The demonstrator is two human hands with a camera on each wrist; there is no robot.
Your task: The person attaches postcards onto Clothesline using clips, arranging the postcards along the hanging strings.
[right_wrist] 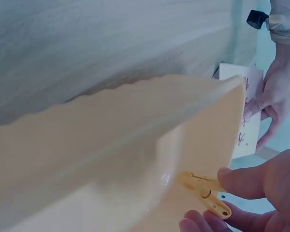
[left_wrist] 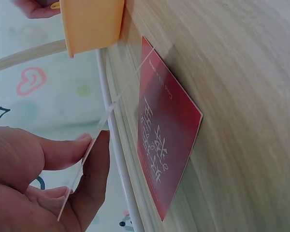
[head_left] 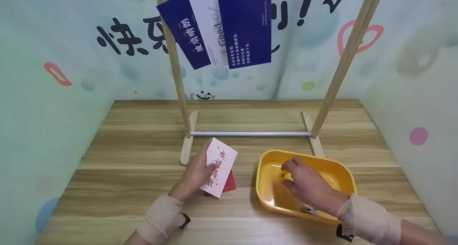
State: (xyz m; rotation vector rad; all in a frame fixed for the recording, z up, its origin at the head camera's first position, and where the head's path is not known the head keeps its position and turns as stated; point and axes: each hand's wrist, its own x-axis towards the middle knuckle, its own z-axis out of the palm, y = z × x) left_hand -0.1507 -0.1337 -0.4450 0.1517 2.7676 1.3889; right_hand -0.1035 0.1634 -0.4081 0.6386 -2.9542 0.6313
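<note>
My left hand [head_left: 193, 173] pinches a white card [head_left: 225, 155] with red writing between thumb and fingers, holding it tilted above the table. Partly under it in the head view, a red card [left_wrist: 169, 130] with white writing lies flat on the wood. Over the yellow basin [head_left: 260, 180], my right hand [head_left: 310, 187] pinches a yellow clothespin [right_wrist: 203, 186] between thumb and fingers; the right wrist view shows it plainly. Another clip [head_left: 309, 211], grey and dark, lies in the basin near its front wall, partly hidden by the right hand.
Behind the hands stands a wooden rack [head_left: 173, 69] with a white lower bar [head_left: 250, 133]. Two blue cards [head_left: 247, 30] and a white one [head_left: 211, 27] hang from clips at the top. Printed backdrop walls [head_left: 53, 130] enclose the table [head_left: 143, 137].
</note>
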